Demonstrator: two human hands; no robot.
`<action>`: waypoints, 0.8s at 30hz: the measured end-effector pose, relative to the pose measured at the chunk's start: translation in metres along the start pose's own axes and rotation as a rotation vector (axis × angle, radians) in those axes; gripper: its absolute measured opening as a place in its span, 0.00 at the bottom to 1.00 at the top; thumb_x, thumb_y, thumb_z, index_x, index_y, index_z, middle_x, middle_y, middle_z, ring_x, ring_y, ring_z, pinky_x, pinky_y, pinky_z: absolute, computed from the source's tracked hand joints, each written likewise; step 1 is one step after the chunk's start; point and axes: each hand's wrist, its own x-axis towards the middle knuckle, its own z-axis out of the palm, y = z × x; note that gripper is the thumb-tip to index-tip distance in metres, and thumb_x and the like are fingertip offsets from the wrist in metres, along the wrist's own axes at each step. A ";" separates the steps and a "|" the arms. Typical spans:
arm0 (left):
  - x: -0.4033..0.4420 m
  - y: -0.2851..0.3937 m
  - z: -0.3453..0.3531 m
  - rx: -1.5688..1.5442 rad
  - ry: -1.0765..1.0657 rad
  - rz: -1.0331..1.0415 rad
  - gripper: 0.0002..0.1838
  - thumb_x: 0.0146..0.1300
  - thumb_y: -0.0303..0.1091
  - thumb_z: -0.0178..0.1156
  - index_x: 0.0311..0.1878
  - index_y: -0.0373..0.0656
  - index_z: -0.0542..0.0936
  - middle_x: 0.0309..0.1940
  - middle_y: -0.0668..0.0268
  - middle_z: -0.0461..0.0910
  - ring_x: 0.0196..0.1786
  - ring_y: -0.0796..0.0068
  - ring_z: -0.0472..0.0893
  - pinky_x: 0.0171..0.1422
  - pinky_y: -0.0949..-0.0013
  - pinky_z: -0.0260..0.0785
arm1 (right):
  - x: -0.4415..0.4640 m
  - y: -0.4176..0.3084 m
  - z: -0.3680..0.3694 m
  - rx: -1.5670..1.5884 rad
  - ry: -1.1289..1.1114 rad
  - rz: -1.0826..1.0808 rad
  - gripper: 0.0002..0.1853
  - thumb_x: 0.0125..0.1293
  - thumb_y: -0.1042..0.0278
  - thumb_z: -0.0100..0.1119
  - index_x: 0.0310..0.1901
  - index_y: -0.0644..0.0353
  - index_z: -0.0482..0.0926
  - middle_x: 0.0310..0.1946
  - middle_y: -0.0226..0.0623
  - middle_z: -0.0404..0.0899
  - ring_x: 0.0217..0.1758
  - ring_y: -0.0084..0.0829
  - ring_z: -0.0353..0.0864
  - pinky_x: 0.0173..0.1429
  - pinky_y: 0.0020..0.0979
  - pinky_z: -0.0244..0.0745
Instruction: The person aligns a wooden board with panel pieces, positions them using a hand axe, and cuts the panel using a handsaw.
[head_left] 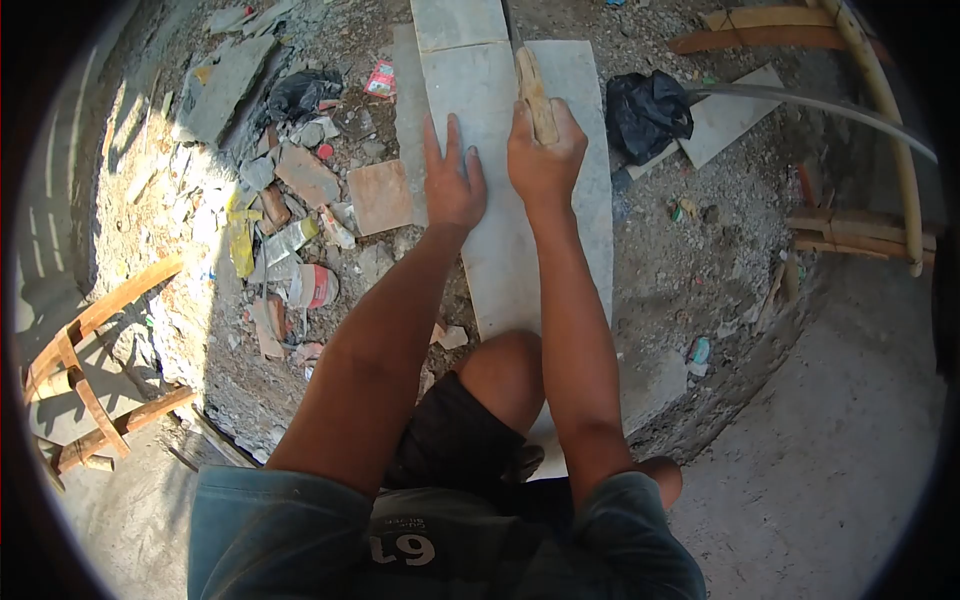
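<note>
My left hand (453, 185) lies flat with fingers spread on a long grey board (505, 240). Beside it, my right hand (546, 160) is closed around the wooden handle of what looks like a handsaw (531, 75). The saw's thin blade is seen nearly edge-on, running away from me along the board's right side, and its far end leaves the view. A crosswise line divides the board's far part (460, 22) from the nearer part. Under the board's right side lies another pale flat sheet (590, 200). My bent knee (503, 375) is at the board's near end.
Broken tiles (380, 196), a crushed cup (318, 286) and other rubble lie to the left. A black plastic bag (650, 117) and a curved pale strip (820, 98) are at the right. Bamboo and wooden frames stand at both sides (95, 400).
</note>
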 end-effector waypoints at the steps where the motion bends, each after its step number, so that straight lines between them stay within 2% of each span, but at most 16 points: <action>1: -0.003 -0.001 -0.002 0.004 -0.007 -0.007 0.33 0.76 0.35 0.54 0.82 0.46 0.62 0.83 0.42 0.50 0.79 0.36 0.63 0.78 0.49 0.66 | -0.001 -0.006 -0.007 0.056 -0.014 0.049 0.12 0.69 0.75 0.67 0.30 0.64 0.73 0.17 0.43 0.76 0.18 0.32 0.80 0.26 0.34 0.71; 3: -0.001 0.000 0.000 0.014 0.016 0.037 0.32 0.78 0.35 0.51 0.82 0.39 0.61 0.83 0.40 0.51 0.78 0.35 0.66 0.77 0.50 0.65 | -0.027 -0.012 -0.039 0.072 -0.052 0.126 0.12 0.68 0.75 0.67 0.30 0.64 0.73 0.17 0.42 0.76 0.18 0.29 0.81 0.26 0.33 0.72; 6: -0.001 -0.003 0.002 -0.015 0.029 0.039 0.32 0.78 0.35 0.51 0.82 0.39 0.60 0.83 0.40 0.52 0.78 0.36 0.65 0.78 0.50 0.65 | -0.118 -0.050 -0.125 -0.033 -0.101 0.138 0.11 0.67 0.77 0.66 0.29 0.65 0.74 0.17 0.40 0.78 0.19 0.25 0.82 0.26 0.29 0.74; 9: 0.000 0.000 -0.001 -0.014 0.005 0.017 0.33 0.78 0.35 0.51 0.83 0.39 0.58 0.83 0.41 0.52 0.80 0.37 0.63 0.78 0.52 0.65 | -0.118 -0.056 -0.128 -0.064 -0.099 0.131 0.11 0.68 0.78 0.66 0.29 0.65 0.74 0.17 0.41 0.79 0.19 0.25 0.82 0.26 0.29 0.75; 10: 0.002 0.002 -0.002 -0.016 0.011 0.021 0.33 0.78 0.35 0.51 0.83 0.39 0.58 0.83 0.41 0.52 0.80 0.37 0.63 0.78 0.52 0.65 | -0.097 -0.041 -0.107 -0.014 -0.106 0.136 0.10 0.68 0.78 0.66 0.30 0.65 0.75 0.18 0.41 0.79 0.19 0.24 0.82 0.26 0.29 0.74; 11: 0.001 0.003 -0.003 -0.043 0.006 0.011 0.34 0.78 0.35 0.51 0.83 0.37 0.57 0.83 0.42 0.52 0.80 0.38 0.62 0.81 0.51 0.61 | -0.069 -0.020 -0.077 0.020 -0.082 0.070 0.10 0.68 0.77 0.67 0.30 0.64 0.75 0.17 0.40 0.78 0.19 0.23 0.81 0.25 0.30 0.73; 12: 0.001 0.003 -0.004 -0.069 -0.002 0.005 0.34 0.78 0.35 0.51 0.82 0.35 0.57 0.83 0.42 0.51 0.81 0.39 0.61 0.84 0.50 0.56 | -0.037 0.004 -0.042 0.074 -0.079 0.096 0.11 0.68 0.76 0.67 0.30 0.64 0.74 0.17 0.42 0.77 0.18 0.31 0.81 0.26 0.33 0.72; 13: -0.001 0.001 0.000 -0.073 -0.002 0.011 0.34 0.78 0.35 0.51 0.82 0.35 0.57 0.83 0.42 0.51 0.81 0.39 0.61 0.84 0.50 0.56 | 0.000 0.007 -0.014 0.039 -0.054 0.012 0.13 0.68 0.75 0.67 0.29 0.64 0.73 0.17 0.46 0.76 0.18 0.42 0.80 0.27 0.37 0.72; 14: -0.002 -0.003 0.005 -0.055 0.058 0.025 0.35 0.78 0.36 0.51 0.82 0.33 0.56 0.83 0.42 0.52 0.82 0.40 0.61 0.85 0.48 0.50 | 0.028 -0.002 0.005 0.036 -0.047 0.061 0.13 0.68 0.74 0.67 0.30 0.65 0.73 0.19 0.49 0.77 0.19 0.48 0.79 0.27 0.38 0.72; 15: 0.000 -0.006 0.005 -0.030 0.117 0.042 0.35 0.77 0.37 0.51 0.82 0.31 0.56 0.83 0.41 0.53 0.82 0.42 0.61 0.87 0.46 0.43 | 0.027 -0.005 0.003 0.045 -0.045 0.061 0.13 0.68 0.74 0.67 0.30 0.65 0.73 0.19 0.49 0.77 0.19 0.48 0.79 0.27 0.38 0.72; 16: -0.004 -0.009 0.004 -0.025 0.105 0.042 0.35 0.77 0.37 0.51 0.82 0.31 0.56 0.83 0.41 0.53 0.82 0.42 0.61 0.87 0.46 0.43 | 0.017 -0.007 -0.006 0.053 -0.084 0.133 0.12 0.69 0.74 0.66 0.31 0.66 0.74 0.20 0.45 0.76 0.21 0.37 0.74 0.29 0.36 0.71; 17: -0.006 -0.009 0.005 0.032 0.106 0.005 0.37 0.76 0.37 0.52 0.82 0.31 0.55 0.83 0.43 0.54 0.83 0.44 0.60 0.88 0.43 0.39 | 0.007 -0.011 -0.017 0.057 -0.123 0.199 0.11 0.70 0.73 0.65 0.32 0.66 0.74 0.20 0.41 0.74 0.23 0.25 0.69 0.31 0.33 0.70; 18: 0.000 -0.008 0.006 0.089 0.121 -0.029 0.38 0.75 0.36 0.53 0.82 0.31 0.54 0.83 0.44 0.56 0.84 0.46 0.59 0.88 0.40 0.34 | -0.023 -0.022 -0.046 0.072 -0.103 0.166 0.11 0.70 0.73 0.67 0.32 0.66 0.75 0.20 0.40 0.74 0.23 0.25 0.70 0.31 0.34 0.70; 20: -0.001 -0.012 0.005 0.077 0.098 -0.049 0.37 0.75 0.36 0.53 0.82 0.32 0.55 0.82 0.44 0.57 0.83 0.46 0.59 0.88 0.40 0.36 | -0.092 -0.049 -0.106 0.017 -0.142 0.197 0.07 0.72 0.75 0.64 0.35 0.66 0.79 0.23 0.37 0.78 0.26 0.21 0.73 0.33 0.31 0.72; 21: -0.001 -0.011 0.006 0.057 0.077 -0.061 0.37 0.75 0.37 0.53 0.82 0.32 0.55 0.82 0.44 0.57 0.83 0.46 0.59 0.88 0.40 0.37 | -0.113 -0.058 -0.122 -0.035 -0.117 0.161 0.09 0.68 0.77 0.66 0.31 0.65 0.76 0.19 0.41 0.80 0.21 0.25 0.84 0.28 0.30 0.76; 24: -0.001 -0.013 0.007 0.003 0.064 -0.061 0.36 0.76 0.37 0.52 0.82 0.33 0.56 0.81 0.45 0.60 0.83 0.47 0.60 0.88 0.39 0.38 | -0.098 -0.045 -0.107 0.020 -0.063 0.180 0.09 0.68 0.78 0.66 0.30 0.66 0.76 0.19 0.41 0.80 0.22 0.25 0.84 0.28 0.30 0.76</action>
